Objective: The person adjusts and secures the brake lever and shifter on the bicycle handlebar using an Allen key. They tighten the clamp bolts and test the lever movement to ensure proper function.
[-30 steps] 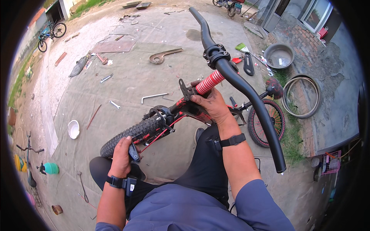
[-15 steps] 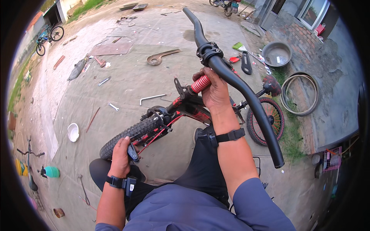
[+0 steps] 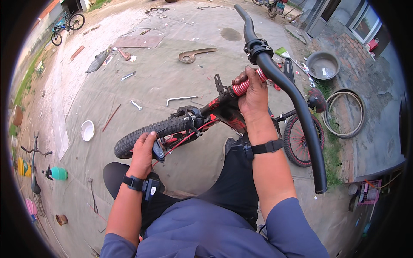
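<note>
In front of me stands a bicycle with a black frame [image 3: 228, 109] with red marks. My right hand [image 3: 254, 96] is closed round a red-and-white ringed tube [image 3: 247, 85] below the black handlebar [image 3: 294, 92] and its bolted clamp [image 3: 258, 50]. At the knobby front tyre [image 3: 135, 136] is my left hand [image 3: 144, 155], its fingers closed on a black piece with a rounded end [image 3: 158, 152]. Whether that piece is a loose tool or belongs to the bicycle, I cannot tell. A black bracket [image 3: 219, 85] sticks up beside the ringed tube.
On the ground sheet lie an L-shaped bar [image 3: 180, 98], wrenches [image 3: 136, 105], a curved metal part [image 3: 195, 54] and a white bowl [image 3: 87, 130]. A grey basin [image 3: 322, 65] and tyre rings [image 3: 345, 114] are by the right wall. The red-rimmed rear wheel [image 3: 303, 139] is right of my arm.
My view has shifted, so most things sit further right in it. My left hand appears higher, along with the black piece. My right hand keeps its hold on the ringed tube.
</note>
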